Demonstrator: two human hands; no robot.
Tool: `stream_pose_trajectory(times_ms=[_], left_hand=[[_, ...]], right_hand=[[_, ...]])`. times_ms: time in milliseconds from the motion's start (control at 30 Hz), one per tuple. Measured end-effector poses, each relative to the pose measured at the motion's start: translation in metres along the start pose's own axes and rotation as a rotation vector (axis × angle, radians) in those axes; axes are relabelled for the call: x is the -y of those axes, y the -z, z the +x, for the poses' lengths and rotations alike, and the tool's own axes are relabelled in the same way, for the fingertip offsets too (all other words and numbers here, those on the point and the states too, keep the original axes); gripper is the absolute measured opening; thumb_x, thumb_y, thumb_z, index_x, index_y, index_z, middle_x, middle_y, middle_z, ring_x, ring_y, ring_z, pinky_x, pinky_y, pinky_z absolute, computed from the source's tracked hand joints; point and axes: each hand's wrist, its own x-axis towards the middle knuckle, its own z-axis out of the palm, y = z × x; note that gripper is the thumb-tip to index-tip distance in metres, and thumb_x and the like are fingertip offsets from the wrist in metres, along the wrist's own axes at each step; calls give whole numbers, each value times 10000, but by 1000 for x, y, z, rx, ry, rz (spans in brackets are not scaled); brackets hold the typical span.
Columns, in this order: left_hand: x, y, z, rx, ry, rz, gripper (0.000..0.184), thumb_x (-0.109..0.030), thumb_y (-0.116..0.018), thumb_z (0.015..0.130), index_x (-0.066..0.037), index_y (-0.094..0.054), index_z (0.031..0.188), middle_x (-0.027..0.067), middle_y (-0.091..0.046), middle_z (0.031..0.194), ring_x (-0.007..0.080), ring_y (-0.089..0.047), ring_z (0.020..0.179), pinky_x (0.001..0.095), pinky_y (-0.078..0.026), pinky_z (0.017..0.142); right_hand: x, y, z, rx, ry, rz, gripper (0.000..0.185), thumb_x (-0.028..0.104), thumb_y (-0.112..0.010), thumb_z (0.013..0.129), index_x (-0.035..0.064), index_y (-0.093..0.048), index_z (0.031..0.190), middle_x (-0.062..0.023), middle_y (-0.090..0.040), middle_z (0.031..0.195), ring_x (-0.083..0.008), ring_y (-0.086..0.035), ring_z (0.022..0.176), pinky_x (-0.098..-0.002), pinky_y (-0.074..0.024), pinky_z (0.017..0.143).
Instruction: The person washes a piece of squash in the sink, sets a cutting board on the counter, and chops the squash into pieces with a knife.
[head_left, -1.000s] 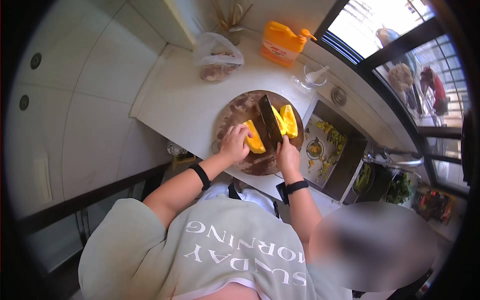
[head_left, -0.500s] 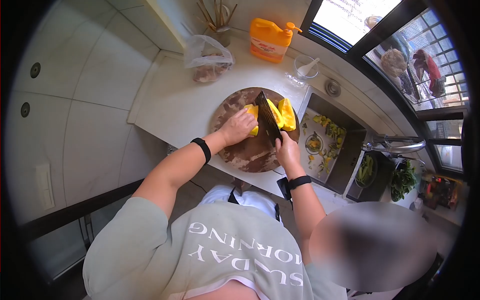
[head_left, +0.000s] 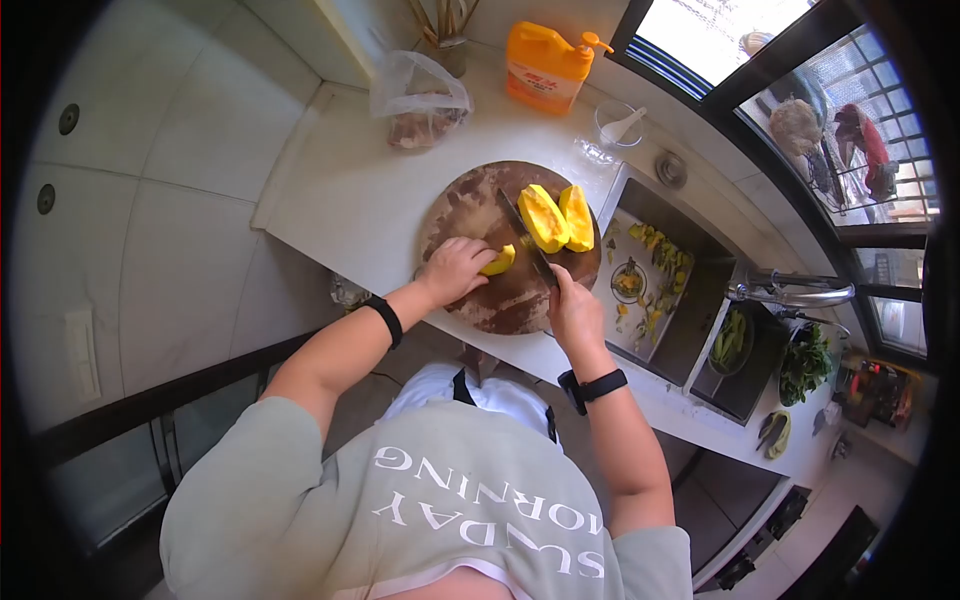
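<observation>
My right hand (head_left: 577, 312) is wrapped round the handle of a dark-bladed cleaver (head_left: 527, 237), its blade seen nearly edge-on above the round wooden cutting board (head_left: 465, 200). To the left of the blade, my left hand (head_left: 457, 270) has its fingers closed on a small yellow pumpkin piece (head_left: 501, 261), partly hidden by the fingertips. Two larger pumpkin wedges, one (head_left: 543, 217) near the blade and another (head_left: 577, 219) at its right, lie on the board's far right side.
Peelings lie in the sink (head_left: 640, 330) on the right, beside its faucet (head_left: 795, 292). Behind the board stand a plastic bag (head_left: 425, 110) with meat-like contents, an orange pump jug (head_left: 547, 70) and a clear bowl (head_left: 620, 125) with a white spoon. Leafy greens (head_left: 806, 365) sit farther right.
My left hand has moved left and toward me with the small pumpkin piece, away from the larger wedges. The cleaver has turned so its blade shows narrower.
</observation>
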Motion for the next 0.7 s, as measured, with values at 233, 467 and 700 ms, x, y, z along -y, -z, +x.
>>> stream_pose_trajectory(times_ms=[233,467,700], left_hand=[[-11,-7,-8,-166,-15,74,388,-130,-751,689,-123,-653,1064,52,-632,1043,260,-553,1035,418,-399,935],[-9,-21,-11,-249,69,83,251,-173,-665,782,-185,-688,1031,-15,-648,1054,205,-552,1025,392,-372,917],[-6,-22,-8,-270,76,-31,301,-153,-722,734,-172,-692,1032,-2,-645,1058,217,-547,1029,396,-370,907]], right_hand=[[23,36,-8,145,232,-319,368,159,-620,818,171,-573,1183,-115,-605,722,-310,-648,607,-421,-518,539],[30,38,-5,190,276,-437,339,174,-587,844,149,-563,1181,-104,-609,720,-290,-647,580,-400,-511,510],[29,43,1,257,268,-487,358,108,-548,842,135,-566,1198,-101,-624,734,-289,-656,586,-400,-527,526]])
